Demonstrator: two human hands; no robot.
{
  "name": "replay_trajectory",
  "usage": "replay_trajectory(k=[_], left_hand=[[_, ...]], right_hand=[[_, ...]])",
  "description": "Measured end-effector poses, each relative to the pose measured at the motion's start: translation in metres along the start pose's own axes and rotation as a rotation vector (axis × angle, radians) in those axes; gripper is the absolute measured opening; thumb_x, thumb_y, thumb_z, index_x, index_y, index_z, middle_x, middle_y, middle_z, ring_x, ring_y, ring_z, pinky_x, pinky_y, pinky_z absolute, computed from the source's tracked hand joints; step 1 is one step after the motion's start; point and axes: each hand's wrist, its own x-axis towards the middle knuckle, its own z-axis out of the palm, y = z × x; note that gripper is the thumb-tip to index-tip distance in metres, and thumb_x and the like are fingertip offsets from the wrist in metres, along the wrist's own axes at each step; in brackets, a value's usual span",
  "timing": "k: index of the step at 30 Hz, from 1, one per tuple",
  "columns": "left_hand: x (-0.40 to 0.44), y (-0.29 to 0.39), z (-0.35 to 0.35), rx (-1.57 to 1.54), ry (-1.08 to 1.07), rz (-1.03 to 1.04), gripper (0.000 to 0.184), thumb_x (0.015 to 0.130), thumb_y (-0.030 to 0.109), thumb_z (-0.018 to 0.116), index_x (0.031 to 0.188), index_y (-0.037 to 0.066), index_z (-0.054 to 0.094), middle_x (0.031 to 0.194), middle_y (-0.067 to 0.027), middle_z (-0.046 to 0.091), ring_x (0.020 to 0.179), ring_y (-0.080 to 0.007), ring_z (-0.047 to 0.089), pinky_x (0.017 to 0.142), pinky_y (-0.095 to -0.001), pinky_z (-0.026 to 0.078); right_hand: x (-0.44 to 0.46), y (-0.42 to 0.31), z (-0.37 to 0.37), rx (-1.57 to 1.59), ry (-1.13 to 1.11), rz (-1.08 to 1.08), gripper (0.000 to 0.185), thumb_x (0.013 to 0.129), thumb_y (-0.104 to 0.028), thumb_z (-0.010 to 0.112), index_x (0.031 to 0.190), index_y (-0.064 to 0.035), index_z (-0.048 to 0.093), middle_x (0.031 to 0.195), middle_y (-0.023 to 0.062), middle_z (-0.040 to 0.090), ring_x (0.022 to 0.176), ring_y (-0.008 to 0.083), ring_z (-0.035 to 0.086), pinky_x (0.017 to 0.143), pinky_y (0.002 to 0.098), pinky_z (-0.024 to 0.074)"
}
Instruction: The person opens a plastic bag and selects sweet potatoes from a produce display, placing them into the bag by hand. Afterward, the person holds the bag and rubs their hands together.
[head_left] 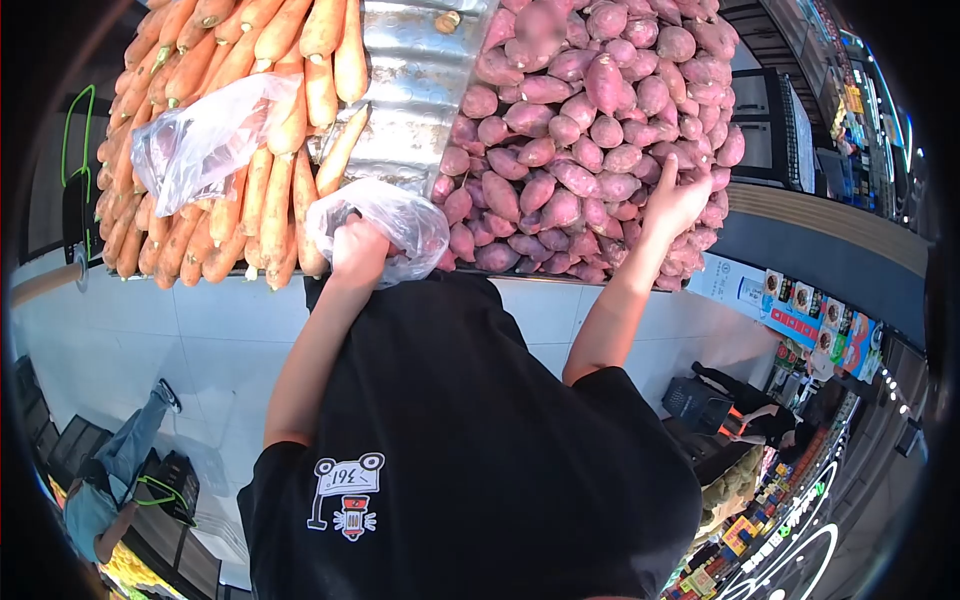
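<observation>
Ridged metal (412, 100), crinkled bag (418, 228), plump tubers (575, 178)

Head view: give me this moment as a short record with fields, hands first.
Left hand: closed on a clear plastic bag; bag contents unclear
Right hand: touching the purple sweet potatoes; whether it grips one is unclear
Left pile: carrots, with a second plastic bag lying on top
Between piles: ridged metal surface
Background: one person at lower left, another at lower right
</observation>
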Motion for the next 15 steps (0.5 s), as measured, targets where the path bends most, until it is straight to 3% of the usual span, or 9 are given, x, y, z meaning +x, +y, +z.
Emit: replay_trajectory(k=[6,9,12,15], left_hand=[[0.004,0.001,-0.004,0.007,0.026,-0.016,0.016,0.087,0.02,0.072,0.097,0.01,0.079,0.091,-0.0073,0.074,0.096,-0.0245,0.069,0.071,-0.035,0.058],[0.006,0.0,0.013,0.023,0.11,-0.003,0.015,0.087,0.02,0.072,0.095,0.01,0.079,0.088,-0.0084,0.072,0.093,-0.0251,0.069,0.072,-0.036,0.057],[0.017,-0.006,0.046,-0.093,0.163,-0.004,0.017,0.087,0.023,0.071,0.094,0.009,0.078,0.09,-0.0098,0.072,0.09,-0.0268,0.069,0.074,-0.0393,0.056],[0.01,-0.004,0.025,-0.098,0.057,-0.022,0.021,0.086,0.026,0.071,0.095,0.008,0.077,0.094,-0.0117,0.072,0.088,-0.0285,0.069,0.076,-0.0428,0.054]], right_hand=[[-0.006,-0.012,-0.003,-0.058,-0.09,0.225,0.06,0.099,-0.03,0.079,0.139,0.0071,0.055,0.119,0.0264,0.066,0.111,0.0423,0.066,0.095,0.0497,0.0548],[-0.014,-0.004,-0.005,0.064,-0.026,0.034,0.065,0.101,-0.027,0.077,0.145,0.0105,0.049,0.129,0.0291,0.06,0.12,0.0432,0.061,0.1,0.0505,0.0533],[-0.027,-0.026,-0.012,0.244,0.137,0.116,0.063,0.102,-0.024,0.075,0.147,0.0104,0.048,0.137,0.0301,0.053,0.124,0.0414,0.058,0.103,0.0501,0.0525],[-0.043,-0.043,-0.023,0.387,0.136,0.14,0.053,0.105,-0.017,0.07,0.147,0.0082,0.048,0.137,0.025,0.055,0.12,0.0315,0.061,0.105,0.0434,0.0517]])
